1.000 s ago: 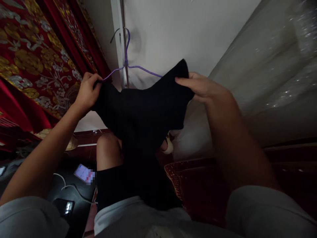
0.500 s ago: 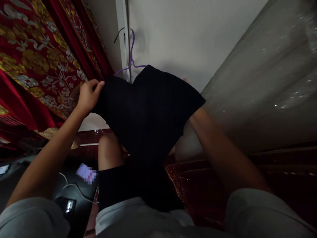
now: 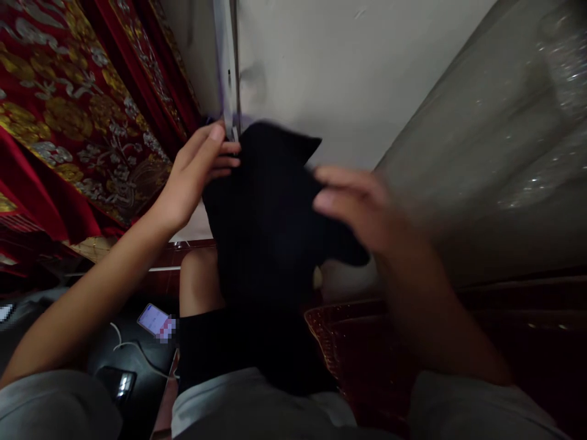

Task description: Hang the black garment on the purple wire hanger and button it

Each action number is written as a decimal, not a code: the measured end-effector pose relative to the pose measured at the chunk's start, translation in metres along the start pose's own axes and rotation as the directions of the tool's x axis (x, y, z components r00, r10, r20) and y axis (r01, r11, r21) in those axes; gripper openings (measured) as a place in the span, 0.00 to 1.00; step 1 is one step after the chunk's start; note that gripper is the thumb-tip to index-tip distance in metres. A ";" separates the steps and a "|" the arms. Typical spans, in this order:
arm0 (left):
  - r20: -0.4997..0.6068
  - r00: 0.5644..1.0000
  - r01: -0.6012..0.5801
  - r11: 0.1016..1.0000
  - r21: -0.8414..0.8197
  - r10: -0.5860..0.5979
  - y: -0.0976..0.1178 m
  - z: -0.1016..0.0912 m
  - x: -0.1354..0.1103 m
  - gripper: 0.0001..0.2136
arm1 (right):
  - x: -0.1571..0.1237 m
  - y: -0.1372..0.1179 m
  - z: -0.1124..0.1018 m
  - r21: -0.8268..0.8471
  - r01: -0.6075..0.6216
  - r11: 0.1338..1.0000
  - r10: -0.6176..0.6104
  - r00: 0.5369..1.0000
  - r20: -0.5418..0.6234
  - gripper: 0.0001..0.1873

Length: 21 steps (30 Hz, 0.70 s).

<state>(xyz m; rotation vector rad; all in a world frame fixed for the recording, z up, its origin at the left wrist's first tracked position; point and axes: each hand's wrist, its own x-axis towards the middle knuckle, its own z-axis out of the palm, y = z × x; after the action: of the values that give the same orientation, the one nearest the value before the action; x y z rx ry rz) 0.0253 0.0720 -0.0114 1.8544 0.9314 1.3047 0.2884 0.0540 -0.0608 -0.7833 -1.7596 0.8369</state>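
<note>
A black garment (image 3: 270, 214), probably a shirt, hangs in front of me from a purple hanger (image 3: 221, 79), which shows only as a blurred strip beside a pale upright bar. At the garment's upper left edge is my left hand (image 3: 192, 168), its fingers stretched and apart. My right hand (image 3: 358, 205), blurred by motion, is over the right side of the cloth with thumb and fingers apart. One dark corner of fabric sticks out above the right hand, and another flap droops below it. Most of the hanger is hidden by cloth and hand.
Red curtains (image 3: 68, 116) with gold and silver patterns hang at the left. A lit phone (image 3: 156, 321), a white cable (image 3: 142, 354) and a dark device (image 3: 117, 382) lie on a black surface. Plastic-wrapped material (image 3: 495, 165) stands at the right, above glossy dark red furniture (image 3: 389, 348).
Both hands have moved inward from the garment's outer sides. The spread cloth has narrowed and slumped, its right side folding down. The hanger has turned, and my right hand has come out in front.
</note>
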 end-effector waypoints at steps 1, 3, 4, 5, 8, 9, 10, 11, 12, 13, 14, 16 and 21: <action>0.033 0.990 0.143 0.979 -0.146 -0.140 0.004 0.000 -0.008 0.18 | -0.007 -0.013 0.014 -0.011 0.025 1.000 -0.021 0.966 0.256 0.11; 0.095 0.945 0.328 0.899 -0.290 -0.314 0.010 -0.004 -0.027 0.12 | -0.014 -0.029 0.035 -0.002 0.099 0.995 -0.078 0.803 0.591 0.12; 0.118 0.922 0.387 0.874 -0.293 -0.369 0.013 -0.009 -0.038 0.10 | -0.013 -0.029 0.041 -0.005 0.134 0.991 -0.098 0.754 0.649 0.12; 0.141 0.899 0.439 0.860 -0.260 -0.416 0.016 -0.015 -0.050 0.09 | -0.010 -0.025 0.043 -0.020 0.168 0.986 -0.118 0.768 0.629 0.13; 0.167 0.845 0.515 0.857 0.000 -0.507 0.027 -0.038 -0.078 0.10 | 0.008 0.015 0.038 -0.150 0.201 0.968 -0.163 0.959 0.230 0.12; 0.141 0.864 0.471 0.874 0.118 -0.484 0.030 -0.046 -0.082 0.09 | 0.014 0.033 0.035 -0.186 0.183 0.965 -0.172 0.982 0.073 0.12; 0.098 0.903 0.386 0.891 0.240 -0.418 0.033 -0.054 -0.084 0.09 | 0.019 0.052 0.033 -0.206 0.162 0.965 -0.168 0.986 -0.011 0.14; 0.047 0.949 0.277 0.893 0.355 -0.313 0.033 -0.061 -0.082 0.10 | 0.024 0.069 0.032 -0.195 0.129 0.972 -0.138 0.990 -0.033 0.16; -0.005 0.981 0.175 0.875 0.450 -0.194 0.032 -0.068 -0.079 0.11 | 0.027 0.084 0.033 -0.145 0.087 0.986 -0.091 0.996 -0.021 0.19; -0.054 0.996 0.094 0.855 0.511 -0.077 0.028 -0.074 -0.073 0.10 | 0.030 0.095 0.034 -0.074 0.035 0.997 -0.036 0.999 -0.002 0.21; -0.104 0.994 0.041 0.840 0.541 0.019 0.022 -0.080 -0.066 0.09 | 0.032 0.102 0.037 0.011 -0.018 1.000 0.018 1.000 -0.001 0.24; -0.186 0.970 -0.028 0.833 0.552 0.156 0.005 -0.087 -0.051 0.08 | 0.038 0.107 0.040 0.162 -0.076 0.984 0.091 0.992 -0.084 0.28; -0.303 0.781 -0.230 0.703 0.673 0.546 -0.028 -0.074 -0.035 0.14 | 0.078 0.096 0.026 0.169 0.011 0.986 0.057 0.918 -0.391 0.25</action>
<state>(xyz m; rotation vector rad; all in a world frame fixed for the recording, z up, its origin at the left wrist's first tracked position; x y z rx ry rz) -0.0587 0.0661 -0.0318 2.3700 1.3851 1.9883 0.2528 0.1657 -0.1075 -0.7984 -1.3059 0.7689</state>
